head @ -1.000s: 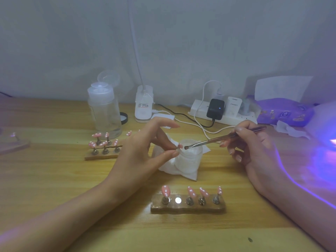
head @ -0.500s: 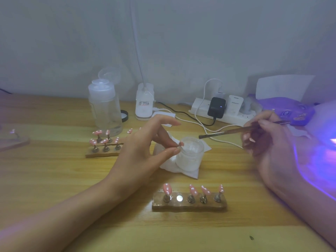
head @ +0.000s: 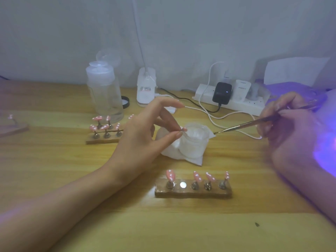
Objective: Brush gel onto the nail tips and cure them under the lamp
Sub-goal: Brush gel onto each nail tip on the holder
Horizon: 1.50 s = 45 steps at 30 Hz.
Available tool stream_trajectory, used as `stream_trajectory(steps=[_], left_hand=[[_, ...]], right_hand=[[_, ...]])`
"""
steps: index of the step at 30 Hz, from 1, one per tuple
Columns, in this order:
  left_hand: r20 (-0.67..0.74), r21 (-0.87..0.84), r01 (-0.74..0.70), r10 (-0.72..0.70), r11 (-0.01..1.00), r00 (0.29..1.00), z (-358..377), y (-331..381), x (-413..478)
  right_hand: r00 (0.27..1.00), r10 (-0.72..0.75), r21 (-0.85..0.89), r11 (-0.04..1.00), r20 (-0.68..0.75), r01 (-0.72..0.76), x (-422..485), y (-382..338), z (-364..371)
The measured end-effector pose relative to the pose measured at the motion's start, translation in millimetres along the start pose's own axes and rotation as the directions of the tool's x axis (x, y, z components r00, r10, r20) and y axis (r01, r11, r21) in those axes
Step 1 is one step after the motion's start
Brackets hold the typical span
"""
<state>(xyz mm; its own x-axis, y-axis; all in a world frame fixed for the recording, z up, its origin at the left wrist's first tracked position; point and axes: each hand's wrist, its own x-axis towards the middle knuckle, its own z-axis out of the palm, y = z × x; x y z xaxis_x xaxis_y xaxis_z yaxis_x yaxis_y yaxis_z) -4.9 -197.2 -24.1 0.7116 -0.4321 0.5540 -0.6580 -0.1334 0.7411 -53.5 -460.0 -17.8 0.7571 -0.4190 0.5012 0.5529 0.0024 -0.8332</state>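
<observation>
— Over the middle of the table (head: 72,170), seen from the head camera, what is the left hand (head: 143,135) doing?
— It pinches a small pink nail tip (head: 183,129) on its metal peg between the thumb and a fingertip, right at the near-left rim of the open jar (head: 193,142). The index finger stands out straight above, touching nothing.
— And the right hand (head: 289,128)?
— It's blurred, but its fingers are curled round the slim brush (head: 254,122), held like a pen. The brush slants down to the left. Its tip sits right of the jar, by a corner of the white tissue (head: 192,160) under the jar, apart from the pinched nail tip.
— Where are the other tips?
— Four stand on pegs in the near holder (head: 192,192), with one bare metal spot second from left. More stand in the far holder (head: 103,140), left of the left hand, in front of the clear bottle (head: 104,99).
— The lamp?
— Violet light (head: 327,153) glows at the right edge, beside the right hand. I cannot make out the lamp's body.
</observation>
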Motion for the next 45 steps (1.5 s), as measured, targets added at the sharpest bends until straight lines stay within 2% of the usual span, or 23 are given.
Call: stream_trajectory(steps=[6,11,15,18,25,33,41,45], left_hand=[[-0.060,-0.119,0.010,-0.017,0.993,0.998,-4.9,1.2,4.9],[-0.056,-0.232,-0.019,0.006,0.973,0.998,-22.4,22.9,19.3],[0.043,-0.277,-0.009,0.022,0.961,0.999,-30.2,41.0,19.7],[0.140,-0.212,0.017,0.013,0.977,0.990,-26.3,47.9,7.5],[0.266,-0.063,0.042,-0.024,0.997,0.964,-9.3,49.4,-27.3],[0.197,0.072,0.049,-0.062,0.996,0.978,-1.8,38.4,-48.4],[0.243,-0.028,0.168,-0.157,0.985,0.957,1.4,30.3,-47.0],[0.236,0.036,0.175,-0.178,0.984,0.955,1.1,26.8,-47.0]], right_hand=[[0.959,0.266,0.212,0.947,-0.093,-0.242,2.5,2.3,4.4],[0.945,0.307,0.224,0.934,-0.109,-0.278,3.6,0.6,6.9],[0.954,0.284,0.206,0.943,-0.095,-0.260,3.8,2.2,6.9],[0.958,0.275,0.169,0.951,-0.079,-0.259,3.1,1.2,8.9],[0.952,0.290,0.138,0.951,-0.098,-0.276,4.6,4.3,8.5],[0.953,0.292,0.106,0.954,-0.087,-0.282,4.9,6.0,8.3],[0.950,0.295,0.113,0.952,-0.100,-0.284,8.5,9.3,4.5],[0.944,0.308,0.118,0.948,-0.117,-0.295,8.7,8.7,5.4]])
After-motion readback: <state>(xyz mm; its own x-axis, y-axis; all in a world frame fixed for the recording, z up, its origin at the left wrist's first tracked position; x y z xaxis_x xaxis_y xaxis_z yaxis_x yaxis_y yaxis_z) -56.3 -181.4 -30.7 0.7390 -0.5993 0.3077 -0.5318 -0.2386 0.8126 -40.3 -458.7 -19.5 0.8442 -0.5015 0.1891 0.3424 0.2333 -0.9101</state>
